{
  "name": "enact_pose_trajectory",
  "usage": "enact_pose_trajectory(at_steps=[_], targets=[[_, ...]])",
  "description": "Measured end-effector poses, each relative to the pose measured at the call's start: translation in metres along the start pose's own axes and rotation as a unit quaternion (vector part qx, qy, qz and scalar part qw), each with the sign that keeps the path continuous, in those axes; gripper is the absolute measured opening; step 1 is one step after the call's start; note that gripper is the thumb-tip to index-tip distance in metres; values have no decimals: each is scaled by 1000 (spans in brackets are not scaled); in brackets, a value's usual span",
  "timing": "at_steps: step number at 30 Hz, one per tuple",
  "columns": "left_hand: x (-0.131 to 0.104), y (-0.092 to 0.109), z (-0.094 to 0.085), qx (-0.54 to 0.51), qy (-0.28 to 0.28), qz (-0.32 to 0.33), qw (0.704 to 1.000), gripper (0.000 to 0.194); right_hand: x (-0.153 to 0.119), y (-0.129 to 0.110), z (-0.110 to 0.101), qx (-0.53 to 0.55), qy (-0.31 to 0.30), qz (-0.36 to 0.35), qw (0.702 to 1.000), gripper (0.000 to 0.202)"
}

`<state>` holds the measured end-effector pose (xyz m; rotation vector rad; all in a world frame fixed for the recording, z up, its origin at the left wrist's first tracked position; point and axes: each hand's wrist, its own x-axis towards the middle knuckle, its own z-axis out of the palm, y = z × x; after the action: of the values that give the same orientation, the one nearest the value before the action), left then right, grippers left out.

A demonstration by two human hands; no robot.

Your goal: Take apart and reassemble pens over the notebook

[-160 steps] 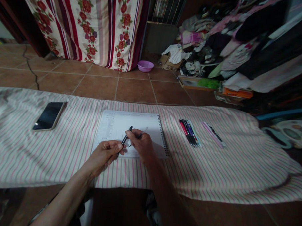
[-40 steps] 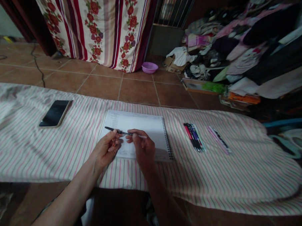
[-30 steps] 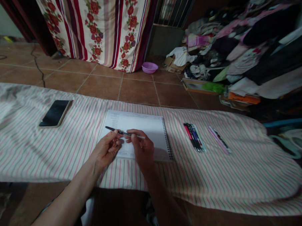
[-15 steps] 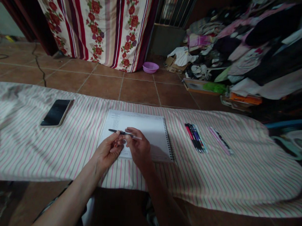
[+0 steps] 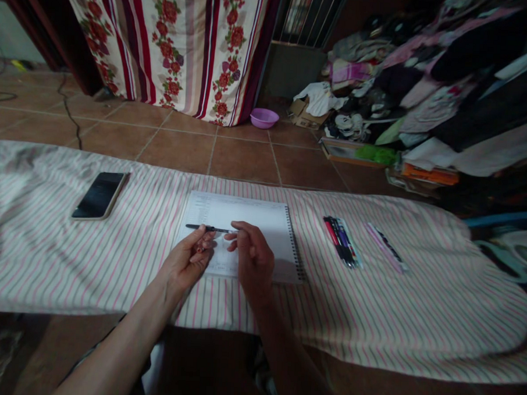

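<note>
Over an open spiral notebook (image 5: 262,218), my left hand (image 5: 190,255) pinches the dark thick part of a black pen (image 5: 207,227) between thumb and fingers. A small red spot shows among its lower fingers; I cannot make out what it is. My right hand (image 5: 256,255) is closed at the pen's other end, thumb against fingers. Between the hands the pen looks thinner, and its right tip is partly hidden by the right fingers. The pen lies almost level, just above the page, which bears writing along its left and top edges.
On the striped cloth (image 5: 393,331), a phone (image 5: 100,196) lies to the left. Right of the notebook are a row of several pens (image 5: 342,242) and a smaller pair, one a pink pen (image 5: 383,246). Beyond are a purple basin (image 5: 264,118), a floral curtain (image 5: 191,54) and piled clothes (image 5: 382,80).
My right hand has shifted right, away from the left, and a longer thin stretch of the pen shows between them. The pale end that stuck out past the right fingers is now mostly covered.
</note>
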<state>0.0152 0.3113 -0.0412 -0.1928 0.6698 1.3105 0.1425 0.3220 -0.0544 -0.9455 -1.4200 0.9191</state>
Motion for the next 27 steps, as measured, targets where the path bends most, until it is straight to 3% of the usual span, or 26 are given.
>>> enact_pose_trajectory(at_steps=[17, 22, 27], targets=[[0, -1, 1, 20, 10, 25, 999, 18, 1, 4, 0, -28, 23, -19, 999, 19], [0, -1, 1, 34, 2, 28, 999, 19, 1, 2, 0, -36, 9, -9, 999, 17], [0, -1, 1, 43, 4, 37, 998, 21, 0, 2, 2, -48, 34, 39, 997, 16]])
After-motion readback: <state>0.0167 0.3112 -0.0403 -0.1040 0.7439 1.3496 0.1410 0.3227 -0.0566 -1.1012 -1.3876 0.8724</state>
